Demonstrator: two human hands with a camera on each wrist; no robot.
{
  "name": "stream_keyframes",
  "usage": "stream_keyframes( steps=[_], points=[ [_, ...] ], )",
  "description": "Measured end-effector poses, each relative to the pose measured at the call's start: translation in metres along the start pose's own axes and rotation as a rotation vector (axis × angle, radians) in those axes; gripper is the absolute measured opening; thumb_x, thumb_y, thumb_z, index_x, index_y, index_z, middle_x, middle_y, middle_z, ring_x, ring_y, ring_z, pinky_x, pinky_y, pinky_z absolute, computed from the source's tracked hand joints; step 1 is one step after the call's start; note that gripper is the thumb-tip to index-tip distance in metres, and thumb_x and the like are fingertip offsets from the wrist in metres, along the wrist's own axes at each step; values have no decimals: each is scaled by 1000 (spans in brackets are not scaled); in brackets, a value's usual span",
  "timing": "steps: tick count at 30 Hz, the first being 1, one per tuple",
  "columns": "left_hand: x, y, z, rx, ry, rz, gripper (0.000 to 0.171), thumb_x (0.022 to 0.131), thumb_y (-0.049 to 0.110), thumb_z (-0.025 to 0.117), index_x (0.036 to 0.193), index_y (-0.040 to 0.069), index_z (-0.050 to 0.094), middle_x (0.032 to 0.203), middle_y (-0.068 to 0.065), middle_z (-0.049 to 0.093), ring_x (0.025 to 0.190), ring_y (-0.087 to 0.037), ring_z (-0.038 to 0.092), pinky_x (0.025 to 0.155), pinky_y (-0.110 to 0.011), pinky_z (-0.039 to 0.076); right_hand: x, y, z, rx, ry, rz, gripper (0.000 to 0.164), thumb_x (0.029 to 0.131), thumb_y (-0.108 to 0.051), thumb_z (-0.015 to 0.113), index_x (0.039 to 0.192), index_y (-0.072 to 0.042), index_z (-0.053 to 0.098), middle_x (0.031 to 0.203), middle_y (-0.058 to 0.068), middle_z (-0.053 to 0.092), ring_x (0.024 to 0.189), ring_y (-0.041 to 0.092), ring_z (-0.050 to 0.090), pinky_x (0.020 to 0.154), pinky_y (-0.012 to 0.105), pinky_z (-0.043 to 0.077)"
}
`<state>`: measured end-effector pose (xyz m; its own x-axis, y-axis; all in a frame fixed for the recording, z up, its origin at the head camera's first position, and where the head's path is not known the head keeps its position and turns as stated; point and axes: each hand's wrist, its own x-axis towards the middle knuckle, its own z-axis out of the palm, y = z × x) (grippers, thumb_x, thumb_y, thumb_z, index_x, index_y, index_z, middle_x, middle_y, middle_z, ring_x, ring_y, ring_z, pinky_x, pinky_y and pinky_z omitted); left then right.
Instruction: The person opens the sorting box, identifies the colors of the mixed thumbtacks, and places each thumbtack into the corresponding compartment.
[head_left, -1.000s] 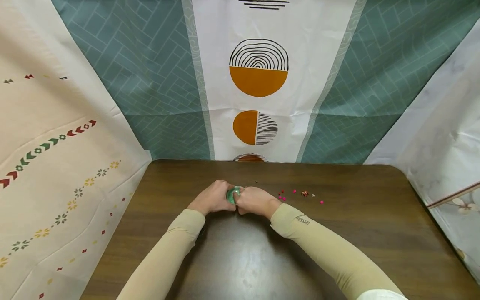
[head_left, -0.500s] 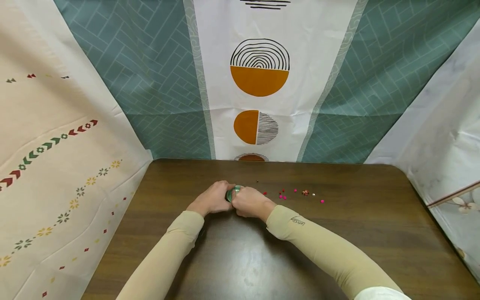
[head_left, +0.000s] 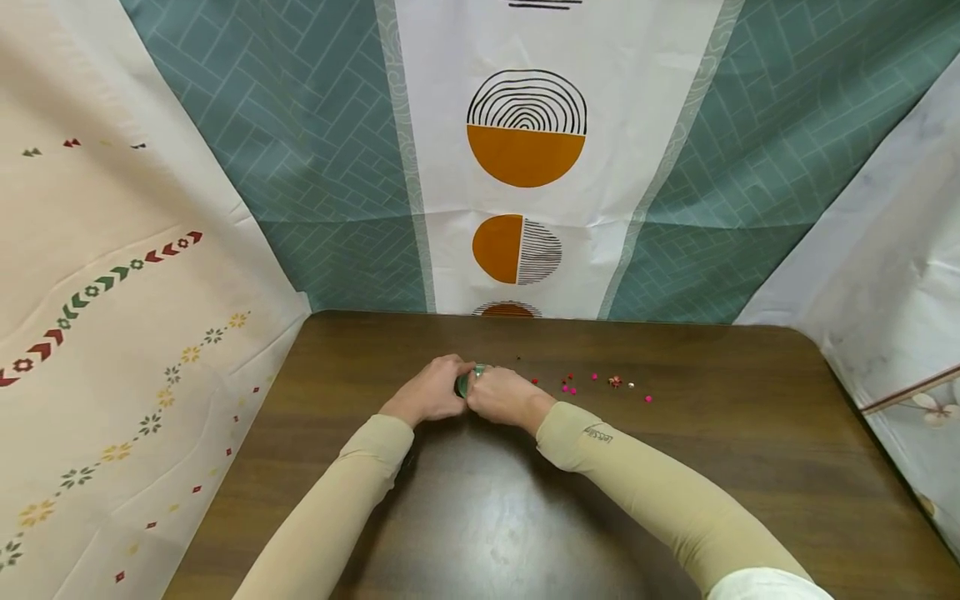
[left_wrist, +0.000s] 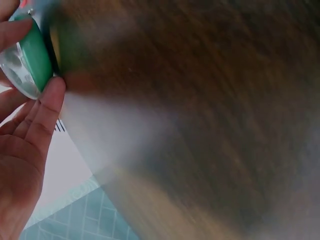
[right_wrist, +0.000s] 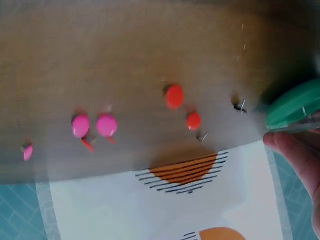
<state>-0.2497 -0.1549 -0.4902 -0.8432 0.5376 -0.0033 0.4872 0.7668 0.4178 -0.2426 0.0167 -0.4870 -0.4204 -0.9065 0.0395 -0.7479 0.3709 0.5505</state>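
A small round container, green with a clear side (left_wrist: 37,52), stands on edge at the back middle of the table. My left hand (head_left: 435,390) grips it from the left, fingertips along its rim in the left wrist view. From the right, my right hand (head_left: 506,393) holds the same container, covering much of it in the head view. Its green edge (right_wrist: 295,105) shows beside my right fingers in the right wrist view. Near it lie red thumbtacks (right_wrist: 174,96) and pink thumbtacks (right_wrist: 106,124), some tipped with their points showing.
The brown wooden table (head_left: 720,467) runs back to a patterned curtain (head_left: 352,192). A small reddish cluster (head_left: 615,381) and a pink thumbtack (head_left: 648,398) lie farther right. Printed cloth (head_left: 150,333) hangs along the left side.
My right hand has shifted slightly left around the container, uncovering a red thumbtack beside it. The container's green face shows narrower and darker between my hands. The head view has tilted slightly.
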Motion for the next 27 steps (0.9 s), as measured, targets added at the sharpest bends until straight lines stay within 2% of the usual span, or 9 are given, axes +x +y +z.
stream_keyframes(
  steps=[2, 5, 9, 14, 18, 23, 27],
  points=[
    [2, 0, 0, 6, 8, 12, 52, 75, 26, 59, 124, 8, 58, 99, 2, 56, 87, -11, 51, 73, -23, 42, -1, 2, -1, 32, 9, 5, 19, 88, -23, 56, 91, -7, 64, 77, 0, 58, 67, 13, 54, 56, 22, 45],
    [4, -1, 1, -10, 7, -19, 51, 75, 31, 63, 121, 9, 60, 100, 2, 57, 88, -10, 51, 73, -22, 43, -2, 4, -2, 70, 17, -3, 28, 85, -27, 58, 98, -4, 66, 79, -1, 61, 70, 13, 55, 59, 22, 46],
    [5, -2, 3, -71, 3, -88, 58, 71, 37, 72, 121, 10, 60, 107, 2, 59, 91, -8, 53, 75, -20, 43, -7, 6, -3, 122, 16, -4, 38, 86, -31, 57, 108, -1, 64, 82, 2, 63, 71, 13, 57, 63, 23, 47],
    [6, -2, 3, -123, 5, -106, 62, 66, 36, 81, 118, 9, 60, 105, 3, 60, 85, -6, 55, 72, -20, 44, -15, 13, 0, 204, 34, 13, 37, 86, -30, 55, 109, -2, 62, 86, 4, 62, 70, 11, 57, 59, 21, 46],
    [8, 0, 3, -118, 5, -123, 67, 63, 39, 84, 118, 9, 59, 105, 4, 60, 84, -6, 54, 71, -21, 44, -22, 20, 3, 306, 44, 19, 34, 90, -30, 54, 111, -4, 60, 94, 4, 61, 76, 11, 58, 65, 21, 46],
    [10, 2, 1, -125, 26, -169, 75, 57, 41, 87, 118, 7, 60, 107, 2, 61, 86, -7, 54, 73, -22, 43, -28, 28, 4, 378, 45, 21, 37, 95, -26, 52, 122, -2, 55, 112, 9, 60, 95, 16, 59, 78, 25, 46],
    [10, 4, 3, -179, 50, -212, 72, 52, 37, 90, 111, 4, 63, 96, 1, 63, 79, -9, 56, 68, -24, 45, -32, 30, 3, 451, 31, 61, 39, 92, -18, 53, 128, -2, 51, 120, 9, 57, 101, 17, 57, 82, 26, 45]
  ],
)
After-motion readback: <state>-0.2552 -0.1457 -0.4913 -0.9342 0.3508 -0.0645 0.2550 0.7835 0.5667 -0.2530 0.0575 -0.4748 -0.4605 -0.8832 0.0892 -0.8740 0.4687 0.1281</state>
